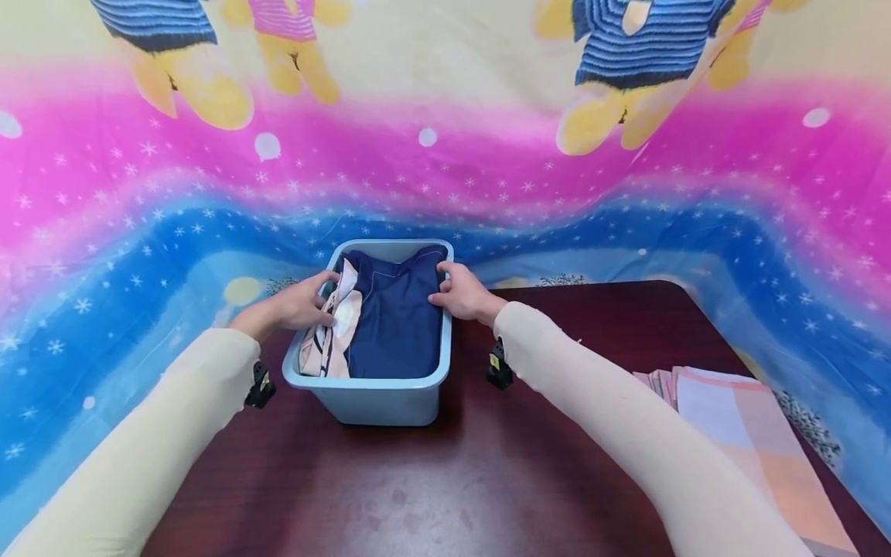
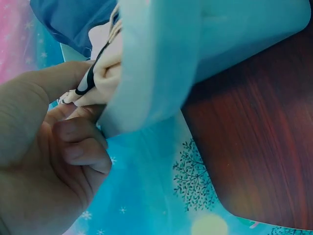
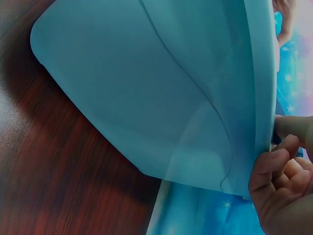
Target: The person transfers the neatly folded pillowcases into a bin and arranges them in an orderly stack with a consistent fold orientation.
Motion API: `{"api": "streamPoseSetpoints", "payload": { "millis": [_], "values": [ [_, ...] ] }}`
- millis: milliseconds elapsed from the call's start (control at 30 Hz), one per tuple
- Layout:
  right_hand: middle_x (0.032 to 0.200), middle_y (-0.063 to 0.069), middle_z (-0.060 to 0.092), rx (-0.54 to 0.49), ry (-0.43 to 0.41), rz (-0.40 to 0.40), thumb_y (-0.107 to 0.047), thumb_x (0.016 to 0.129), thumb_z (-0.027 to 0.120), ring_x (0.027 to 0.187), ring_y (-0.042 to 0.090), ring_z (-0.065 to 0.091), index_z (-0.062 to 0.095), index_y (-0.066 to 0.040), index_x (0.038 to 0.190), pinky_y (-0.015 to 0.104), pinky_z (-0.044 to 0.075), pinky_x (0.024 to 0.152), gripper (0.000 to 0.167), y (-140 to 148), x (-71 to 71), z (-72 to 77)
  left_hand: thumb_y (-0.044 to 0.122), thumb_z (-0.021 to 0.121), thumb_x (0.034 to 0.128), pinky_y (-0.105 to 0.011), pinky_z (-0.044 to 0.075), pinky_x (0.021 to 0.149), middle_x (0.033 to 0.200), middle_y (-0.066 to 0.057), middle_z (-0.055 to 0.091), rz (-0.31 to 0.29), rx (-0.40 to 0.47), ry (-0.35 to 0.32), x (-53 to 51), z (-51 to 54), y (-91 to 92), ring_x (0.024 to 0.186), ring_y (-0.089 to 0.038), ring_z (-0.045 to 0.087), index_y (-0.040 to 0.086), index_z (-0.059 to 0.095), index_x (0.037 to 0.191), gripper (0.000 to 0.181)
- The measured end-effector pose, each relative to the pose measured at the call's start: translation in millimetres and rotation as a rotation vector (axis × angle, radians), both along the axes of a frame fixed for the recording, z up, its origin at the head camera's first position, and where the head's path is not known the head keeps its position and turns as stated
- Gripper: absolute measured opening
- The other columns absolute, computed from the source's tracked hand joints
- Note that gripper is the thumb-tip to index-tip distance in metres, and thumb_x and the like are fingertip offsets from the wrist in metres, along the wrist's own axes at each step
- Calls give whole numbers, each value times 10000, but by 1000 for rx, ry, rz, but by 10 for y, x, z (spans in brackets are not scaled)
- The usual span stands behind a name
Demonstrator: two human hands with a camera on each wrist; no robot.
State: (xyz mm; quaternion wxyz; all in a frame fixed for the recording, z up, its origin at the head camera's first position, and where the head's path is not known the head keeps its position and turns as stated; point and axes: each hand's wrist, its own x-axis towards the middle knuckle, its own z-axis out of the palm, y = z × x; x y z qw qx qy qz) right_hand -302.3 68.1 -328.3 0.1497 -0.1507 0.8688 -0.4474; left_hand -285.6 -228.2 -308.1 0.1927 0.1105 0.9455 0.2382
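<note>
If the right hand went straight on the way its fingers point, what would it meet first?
Most likely the dark blue cloth inside the bin; the right hand seems to be right at the cloth's edge, though depth is hard to judge.

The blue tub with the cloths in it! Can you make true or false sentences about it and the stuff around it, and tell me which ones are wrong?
1. The blue tub stands on the dark red table. True.
2. The tub is empty. False: a dark blue cloth and a pale patterned cloth are in it.
3. The left hand pinches the pale patterned cloth. True.
4. The right hand is far away from the tub. False: the right hand is at its right rim.
5. The folded checked cloth lies to the right of the tub. True.
</note>
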Motion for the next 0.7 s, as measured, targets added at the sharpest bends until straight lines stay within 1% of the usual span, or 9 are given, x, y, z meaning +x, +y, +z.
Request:
{"api": "streamPoseSetpoints", "payload": {
  "millis": [133, 200, 333, 433, 500, 633, 700],
  "values": [
    [640, -39, 365, 39, 26, -15, -120, 1015, 603, 555, 120, 374, 239, -53, 1595, 285, 406, 707, 688, -10, 0, -3, 136, 661, 966, -527, 544, 943, 1326, -329, 610, -1, -6, -6, 2, -5, -5, 1114, -398, 686, 76, 165, 1582, 793],
    [664, -43, 418, 68, 37, -28, -138, 1013, 612, 602, 109, 438, 253, -59, 1592, 285, 433, 767, 686, -10, 3, -5, 141, 668, 964, -525, 547, 944, 1331, -318, 612, 2, -2, -9, -2, -22, -5, 1103, -383, 693, 93, 172, 1582, 793],
    [708, -17, 480, 95, 40, -45, -156, 1011, 619, 685, 139, 517, 263, -69, 1591, 315, 455, 846, 686, -23, 9, -7, 158, 684, 959, -510, 566, 910, 1314, -297, 632, 4, -9, 9, 13, -46, -4, 1032, -330, 721, 122, 182, 1581, 800],
    [739, 10, 517, 99, 41, -47, -158, 1008, 624, 714, 166, 545, 267, -68, 1590, 329, 468, 848, 688, -28, 8, -8, 179, 691, 955, -504, 573, 891, 1291, -272, 653, 16, -32, 30, 28, -60, 5, 996, -294, 729, 146, 191, 1583, 803],
    [783, -2, 561, 110, 46, -48, -162, 1005, 631, 753, 138, 574, 275, -64, 1587, 311, 481, 845, 688, -33, 6, -8, 188, 692, 954, -501, 575, 884, 1275, -255, 667, 21, -48, 41, 32, -69, 4, 982, -282, 731, 155, 199, 1579, 797],
    [776, -2, 545, 125, 52, -44, -159, 1006, 629, 700, 134, 540, 278, -64, 1585, 304, 475, 796, 684, -46, 8, -5, 195, 694, 951, -492, 583, 867, 1259, -239, 678, 24, -62, 52, 38, -83, -4, 975, -277, 732, 156, 215, 1570, 784],
    [810, 18, 562, 133, 59, -43, -159, 1006, 629, 731, 149, 555, 281, -64, 1584, 319, 498, 830, 681, -58, 13, 1, 202, 697, 949, -483, 589, 848, 1242, -233, 685, 24, -69, 59, 40, -89, -13, 954, -268, 734, 150, 224, 1564, 778]
  ]
}}
